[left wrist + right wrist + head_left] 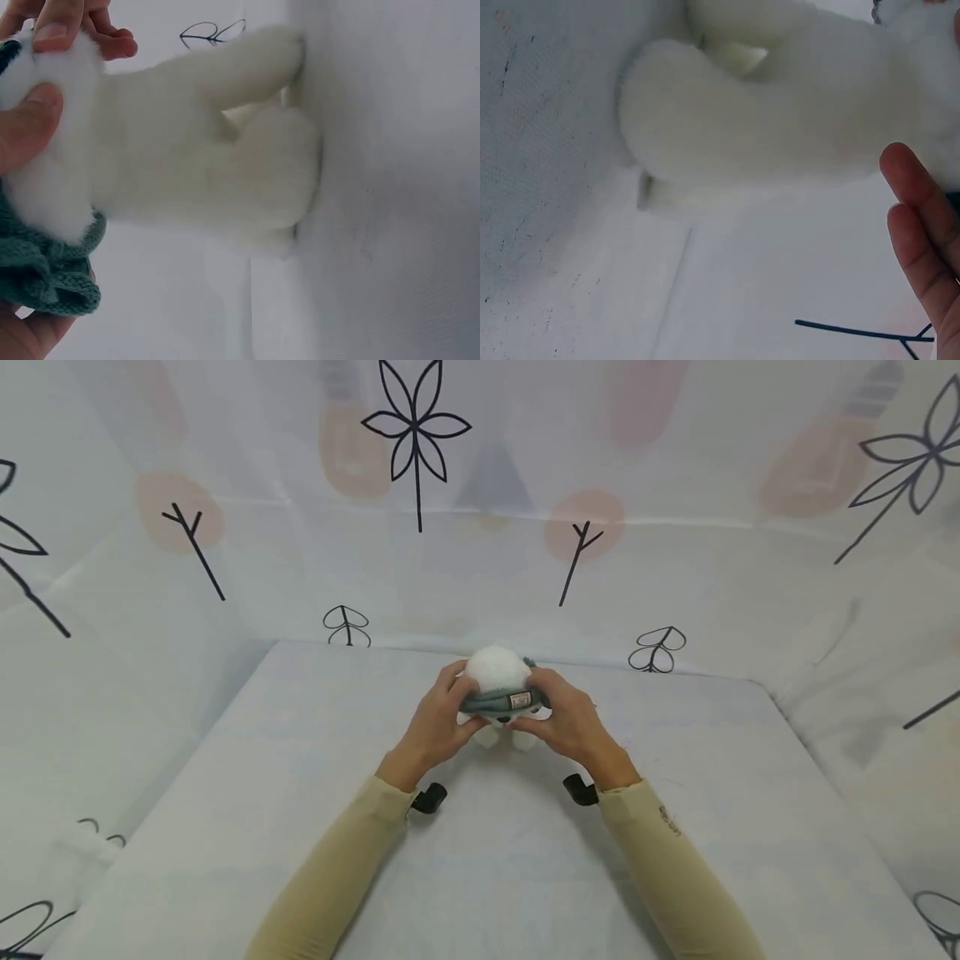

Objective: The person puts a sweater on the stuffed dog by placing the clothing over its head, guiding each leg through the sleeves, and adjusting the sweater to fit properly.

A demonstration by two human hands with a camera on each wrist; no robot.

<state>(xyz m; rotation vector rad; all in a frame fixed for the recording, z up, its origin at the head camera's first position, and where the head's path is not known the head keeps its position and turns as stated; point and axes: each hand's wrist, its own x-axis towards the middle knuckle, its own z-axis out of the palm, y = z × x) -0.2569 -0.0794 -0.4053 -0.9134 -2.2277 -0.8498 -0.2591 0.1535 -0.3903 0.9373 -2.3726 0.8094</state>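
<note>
Reaching forward, two beige sleeves (330, 868), a black piece (430, 798) at each cuff, lead to the left hand (438, 718) and right hand (573, 722), their fingers and thumbs clamped on both sides of the head of a white plush toy (495, 668), about its green knitted band (491, 702). It stands between them, feet on the worktop (495, 860); beyond rises a pale cloth (480, 577) printed with black line-drawn plants.

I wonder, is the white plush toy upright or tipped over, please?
Upright: the plush toy has its feet on the table, its head above them.
</note>
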